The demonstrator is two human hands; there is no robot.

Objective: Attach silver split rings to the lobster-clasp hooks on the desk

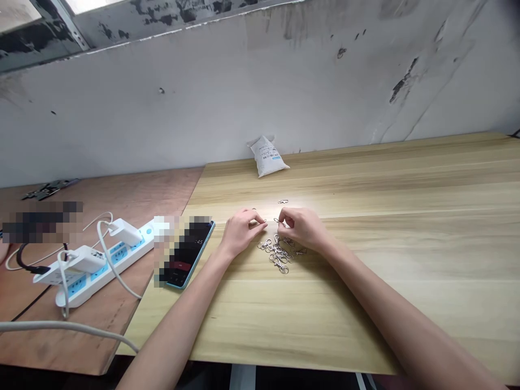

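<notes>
Both my hands hover over a pale wood table (pixel 365 281), fingertips facing each other. My left hand (pixel 242 232) pinches a small metal piece (pixel 263 221), probably a clasp. My right hand (pixel 303 226) pinches a small silver clasp (pixel 277 220) at its fingertips. Just below and between my hands lies a tangled heap of silver lobster clasps (pixel 277 253), partly hidden by my right hand. A single clasp (pixel 283 201) lies farther out, beyond my hands.
A phone (pixel 189 254), partly blurred, lies at the table's left edge. To the left, a white power strip (pixel 103 254) with plugged-in chargers and cables sits on a plywood board (pixel 122 189). A white sachet (pixel 268 157) leans against the scuffed wall.
</notes>
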